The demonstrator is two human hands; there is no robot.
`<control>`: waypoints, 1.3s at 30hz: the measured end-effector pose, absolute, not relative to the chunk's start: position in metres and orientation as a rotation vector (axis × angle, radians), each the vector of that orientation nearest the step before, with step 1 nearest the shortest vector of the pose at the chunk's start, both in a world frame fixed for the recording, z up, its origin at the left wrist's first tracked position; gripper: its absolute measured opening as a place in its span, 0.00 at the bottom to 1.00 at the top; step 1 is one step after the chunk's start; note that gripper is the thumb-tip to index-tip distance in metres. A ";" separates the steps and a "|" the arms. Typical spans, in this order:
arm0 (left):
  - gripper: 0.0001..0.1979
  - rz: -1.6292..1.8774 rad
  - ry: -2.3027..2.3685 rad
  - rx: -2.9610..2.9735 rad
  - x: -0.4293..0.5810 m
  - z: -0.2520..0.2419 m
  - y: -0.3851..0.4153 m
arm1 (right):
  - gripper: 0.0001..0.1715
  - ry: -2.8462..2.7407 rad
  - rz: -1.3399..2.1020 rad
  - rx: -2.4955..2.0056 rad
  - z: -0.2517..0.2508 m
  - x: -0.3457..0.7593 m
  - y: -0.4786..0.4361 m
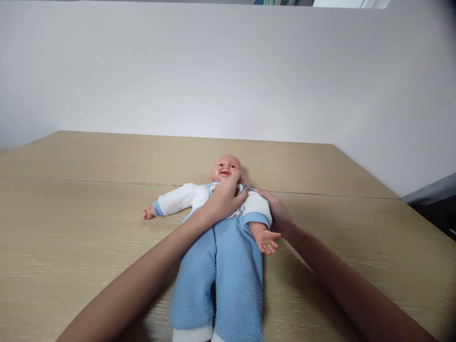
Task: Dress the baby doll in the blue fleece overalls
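A baby doll [233, 256] in fuzzy blue trousers and a white top with blue cuffs lies face up, its bald head pointing away from me. My left hand [228, 195] is across its chest, with the thumb and fingers closed around the clothing near the neck and shoulder. On the other side, my right hand [278, 213] grips the doll's shoulder and upper arm from outside; most of those fingers are hidden behind the white sleeve [257, 205]. One doll arm stretches out to the left, while the other bends down beside the trousers.
The doll rests on a light wooden table [89, 213] with a seam running across it. Behind the table rises a plain white wall [199, 71]. A dark object [436, 204] is partly visible beyond the right table edge.
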State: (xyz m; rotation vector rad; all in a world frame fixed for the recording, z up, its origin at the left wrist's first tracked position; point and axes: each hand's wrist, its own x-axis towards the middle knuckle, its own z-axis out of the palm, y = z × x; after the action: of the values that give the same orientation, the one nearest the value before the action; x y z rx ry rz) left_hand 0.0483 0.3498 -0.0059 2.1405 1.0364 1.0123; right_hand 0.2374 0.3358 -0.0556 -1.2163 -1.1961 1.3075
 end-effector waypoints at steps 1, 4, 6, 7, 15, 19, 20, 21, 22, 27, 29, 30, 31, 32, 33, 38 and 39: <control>0.03 1.013 1.033 2.148 0.048 -0.007 0.350 | 0.19 -1.178 1.321 -1.237 -0.054 0.241 0.332; 0.04 0.988 1.002 2.182 0.049 -0.011 0.352 | 0.34 -1.193 1.374 -1.318 -0.043 0.256 0.312; 0.05 0.953 0.998 2.210 0.049 -0.013 0.352 | 0.49 -1.310 1.428 -1.366 -0.032 0.269 0.295; 0.05 0.934 1.008 2.222 0.049 -0.013 0.352 | 0.55 -1.360 1.445 -1.387 -0.027 0.275 0.286; 0.05 0.871 1.075 2.224 0.051 -0.011 0.346 | 0.40 -1.386 1.142 -1.579 -0.041 0.340 0.275; 0.05 0.849 1.095 2.250 0.052 -0.010 0.343 | 0.33 -1.496 1.081 -1.595 -0.058 0.365 0.279; 0.05 0.848 1.097 2.256 0.052 -0.009 0.343 | 0.32 -1.510 1.069 -1.587 -0.061 0.366 0.278; 0.04 0.848 1.104 2.261 0.052 -0.009 0.344 | 0.31 -1.531 1.047 -1.579 -0.062 0.366 0.277; 0.05 0.845 1.115 2.266 0.051 -0.009 0.344 | 0.30 -1.558 1.014 -1.576 -0.064 0.365 0.275; 0.09 0.727 1.161 2.410 0.044 -0.001 0.345 | 0.34 -1.593 0.786 -1.551 -0.069 0.353 0.268; 0.10 0.708 1.187 2.550 0.041 0.003 0.345 | 0.39 -1.550 0.672 -1.530 -0.072 0.350 0.267; 0.09 0.705 1.201 2.611 0.040 0.005 0.345 | 0.41 -1.533 0.604 -1.517 -0.073 0.349 0.267; 0.08 0.704 1.216 2.652 0.039 0.006 0.345 | 0.42 -1.526 0.530 -1.511 -0.073 0.348 0.267; 0.08 0.701 1.226 2.670 0.038 0.007 0.345 | 0.41 -1.535 0.435 -1.522 -0.072 0.348 0.266; 0.07 0.702 1.228 2.664 0.038 0.008 0.346 | 0.40 -1.556 0.308 -1.544 -0.070 0.347 0.265; 0.04 0.819 1.192 2.586 0.039 0.003 0.349 | 0.23 -1.747 -0.236 -1.424 -0.054 0.326 0.247; 0.05 0.840 1.182 2.580 0.040 0.002 0.350 | 0.20 -1.768 -0.165 -1.368 -0.053 0.316 0.243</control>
State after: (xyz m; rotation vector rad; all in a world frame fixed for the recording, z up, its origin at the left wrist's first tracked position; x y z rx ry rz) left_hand 0.0396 0.3498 0.0024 2.5802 1.1823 0.8398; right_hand 0.3164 0.2430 -0.0525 -1.3681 -1.7683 -0.1651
